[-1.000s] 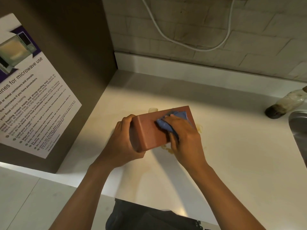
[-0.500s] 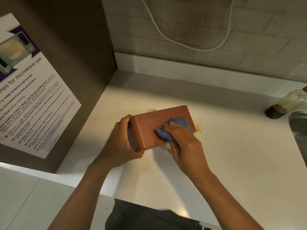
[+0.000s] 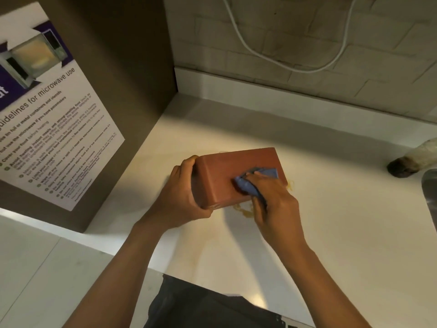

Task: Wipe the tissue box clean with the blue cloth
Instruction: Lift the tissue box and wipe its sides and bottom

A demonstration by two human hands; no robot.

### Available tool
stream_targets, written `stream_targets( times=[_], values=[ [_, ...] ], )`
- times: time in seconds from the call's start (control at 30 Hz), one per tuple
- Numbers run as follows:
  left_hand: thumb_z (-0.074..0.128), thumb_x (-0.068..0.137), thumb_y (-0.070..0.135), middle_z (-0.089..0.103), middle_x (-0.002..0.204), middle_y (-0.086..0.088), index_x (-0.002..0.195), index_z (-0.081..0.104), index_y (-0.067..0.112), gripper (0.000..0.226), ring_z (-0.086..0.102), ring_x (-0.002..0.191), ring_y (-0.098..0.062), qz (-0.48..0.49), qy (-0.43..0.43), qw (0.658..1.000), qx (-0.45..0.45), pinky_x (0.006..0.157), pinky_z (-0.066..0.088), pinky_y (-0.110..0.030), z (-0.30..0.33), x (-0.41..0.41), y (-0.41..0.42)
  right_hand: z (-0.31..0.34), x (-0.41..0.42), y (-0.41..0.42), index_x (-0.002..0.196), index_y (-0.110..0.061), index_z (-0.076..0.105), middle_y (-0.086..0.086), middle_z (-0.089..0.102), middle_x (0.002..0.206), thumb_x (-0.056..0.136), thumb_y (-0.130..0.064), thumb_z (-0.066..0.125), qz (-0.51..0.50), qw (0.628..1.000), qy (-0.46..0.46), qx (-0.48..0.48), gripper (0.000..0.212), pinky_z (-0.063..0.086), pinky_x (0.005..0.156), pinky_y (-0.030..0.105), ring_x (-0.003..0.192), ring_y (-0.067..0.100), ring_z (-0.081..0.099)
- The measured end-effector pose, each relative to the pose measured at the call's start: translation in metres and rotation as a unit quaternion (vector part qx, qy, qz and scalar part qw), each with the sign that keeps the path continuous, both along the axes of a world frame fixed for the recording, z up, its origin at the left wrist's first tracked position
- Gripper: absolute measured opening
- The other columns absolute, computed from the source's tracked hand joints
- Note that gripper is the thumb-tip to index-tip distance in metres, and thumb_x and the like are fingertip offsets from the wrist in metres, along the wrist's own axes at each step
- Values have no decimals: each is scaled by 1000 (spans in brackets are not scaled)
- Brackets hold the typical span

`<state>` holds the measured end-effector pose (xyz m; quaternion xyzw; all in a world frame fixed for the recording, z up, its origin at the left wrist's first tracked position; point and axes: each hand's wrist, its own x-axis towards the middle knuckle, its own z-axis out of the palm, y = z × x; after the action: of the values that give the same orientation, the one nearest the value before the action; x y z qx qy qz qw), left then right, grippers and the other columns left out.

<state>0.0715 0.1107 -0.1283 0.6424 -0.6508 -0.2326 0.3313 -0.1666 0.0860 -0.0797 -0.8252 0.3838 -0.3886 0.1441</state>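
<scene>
A reddish-brown tissue box (image 3: 224, 172) is held tilted above the white counter (image 3: 343, 221), its broad face turned toward me. My left hand (image 3: 179, 197) grips its left end, fingers wrapped round the near corner. My right hand (image 3: 274, 200) presses a crumpled blue cloth (image 3: 254, 181) against the right half of that face. Part of the cloth is hidden under my fingers.
A brown cabinet side with a microwave-use poster (image 3: 54, 129) rises at the left. A yellowish smear (image 3: 246, 209) lies on the counter under the box. A bottle (image 3: 416, 157) lies at the right by the sink rim (image 3: 429, 192). A white cable (image 3: 283, 65) hangs on the brick wall.
My right hand has slid the blue cloth down and toward me across the box face. The left hand keeps its grip on the box, which has hardly moved.
</scene>
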Motion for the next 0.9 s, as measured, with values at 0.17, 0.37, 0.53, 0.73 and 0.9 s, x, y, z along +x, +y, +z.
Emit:
stream_targets(
  times=[0.17,0.37,0.53,0.73,0.9],
  values=[
    [89,45,55,32,128,44,148,19,45,125,50,117,-9,4,-8,1000,-8,90,57,-41,3,-2,-4,18,24,-10,115,-14,73,4,68,113,94,-22,61,-10,995,-68,73,25,46,97,28,105,13,58],
    [82,54,56,50,139,-5,150,33,11,117,56,120,-33,28,1,1000,-4,96,53,-58,-2,-6,-7,4,21,22,119,-11,71,5,70,118,98,-18,56,16,1000,15,19,26,48,104,30,112,19,64],
    [88,44,59,37,125,32,143,20,54,121,50,118,-11,12,12,1000,7,92,58,-44,8,-4,-2,15,13,-3,118,-10,71,8,68,114,93,-20,59,-32,995,-45,78,29,47,99,39,108,27,61],
    [60,41,100,51,141,-16,149,36,3,147,54,124,-34,26,7,999,34,107,47,-52,17,-11,-8,10,44,20,114,-5,72,9,71,115,94,-7,63,24,1000,1,16,22,48,102,32,111,19,64],
    [93,47,51,43,127,26,145,29,39,118,52,115,-10,26,10,1000,-1,91,56,-44,8,-7,1,-1,12,18,118,-11,71,3,70,114,91,-1,67,-7,1000,-2,24,30,51,96,39,107,22,65]
  ],
)
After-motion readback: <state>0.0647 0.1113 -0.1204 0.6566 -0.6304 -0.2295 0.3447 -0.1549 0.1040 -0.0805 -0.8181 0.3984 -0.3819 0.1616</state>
